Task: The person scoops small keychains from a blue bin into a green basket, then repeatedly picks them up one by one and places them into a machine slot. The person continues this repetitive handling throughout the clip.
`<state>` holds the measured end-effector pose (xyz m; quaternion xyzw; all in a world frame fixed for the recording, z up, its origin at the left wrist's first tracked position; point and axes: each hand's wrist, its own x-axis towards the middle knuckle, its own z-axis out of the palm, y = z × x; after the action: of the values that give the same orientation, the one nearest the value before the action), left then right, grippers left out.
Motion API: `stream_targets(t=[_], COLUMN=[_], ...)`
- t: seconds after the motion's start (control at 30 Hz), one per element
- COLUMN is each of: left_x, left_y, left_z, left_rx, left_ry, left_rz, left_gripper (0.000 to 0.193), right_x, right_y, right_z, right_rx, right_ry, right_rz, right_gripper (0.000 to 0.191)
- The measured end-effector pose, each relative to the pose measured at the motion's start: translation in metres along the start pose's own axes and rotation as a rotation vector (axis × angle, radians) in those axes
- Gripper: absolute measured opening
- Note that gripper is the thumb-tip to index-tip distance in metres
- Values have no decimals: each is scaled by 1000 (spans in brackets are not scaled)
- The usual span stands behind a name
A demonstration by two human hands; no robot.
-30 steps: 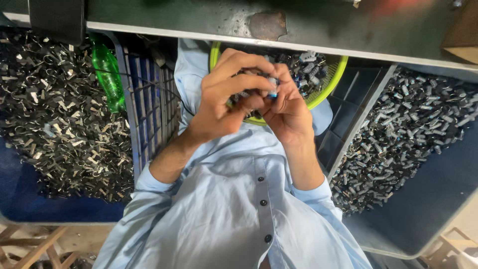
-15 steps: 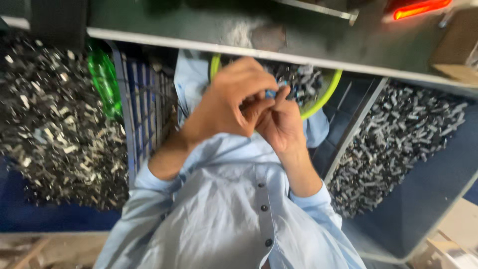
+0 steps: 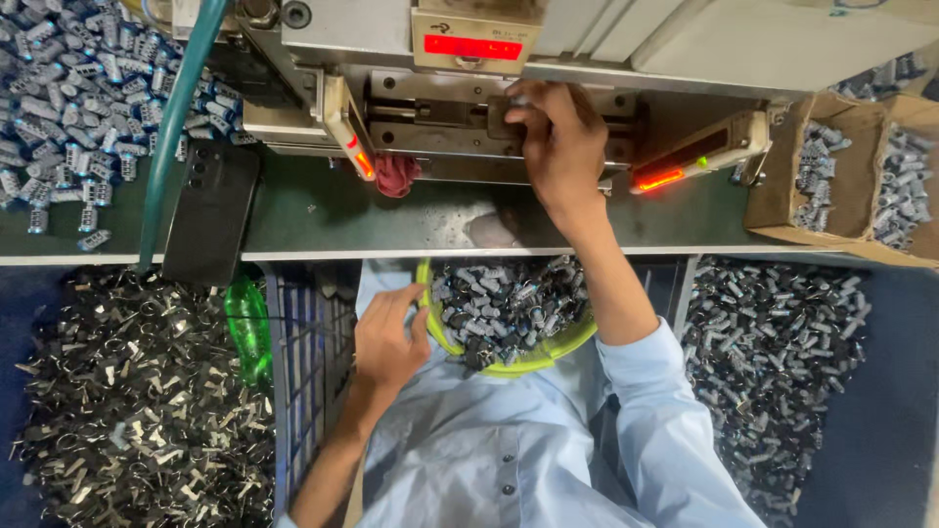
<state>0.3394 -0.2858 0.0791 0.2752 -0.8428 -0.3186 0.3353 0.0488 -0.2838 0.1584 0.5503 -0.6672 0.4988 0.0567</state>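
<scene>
Right hand (image 3: 559, 137) reached up, fingers pressed together at machine slot (image 3: 489, 112) (contents unseen); left hand (image 3: 389, 337) gripped bowl (image 3: 548, 344) rim below, bowl full of parts.

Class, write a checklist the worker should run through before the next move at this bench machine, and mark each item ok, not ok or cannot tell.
1. Right hand at the machine slot: ok, fingers on it.
2. Part seated in the slot: cannot tell, the hand hides it.
3. Left hand at the yellow-green bowl: ok, touching its rim.
4. Bowl stocked with small parts: ok.
5. Black phone fully on the bench: not ok, it overhangs the edge.
6. Red cloth clear of the slot: cannot tell.
</scene>
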Motion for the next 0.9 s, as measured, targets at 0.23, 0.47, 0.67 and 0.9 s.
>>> stream_targets(t=[0.23, 0.47, 0.67, 0.9], left_x=[-39, -28, -54, -71], left_y=[-9, -16, -45, -78], left_z=[19, 38, 46, 77], left_rx=[-133, -136, -328, -463], left_ry=[-16, -86, -286, -194], left_rz=[-336, -353, -567, -643], left_gripper=[38, 63, 67, 51], right_x=[12, -52, -234, -366], right_y=[-9, -63, -25, 23], right_z=[-5, -50, -68, -14], right_rx=[41, -334, -147, 378], right_ry=[-92, 42, 540, 622], right_rz=[-46, -134, 307, 1210], right_gripper=[30, 19, 6, 12])
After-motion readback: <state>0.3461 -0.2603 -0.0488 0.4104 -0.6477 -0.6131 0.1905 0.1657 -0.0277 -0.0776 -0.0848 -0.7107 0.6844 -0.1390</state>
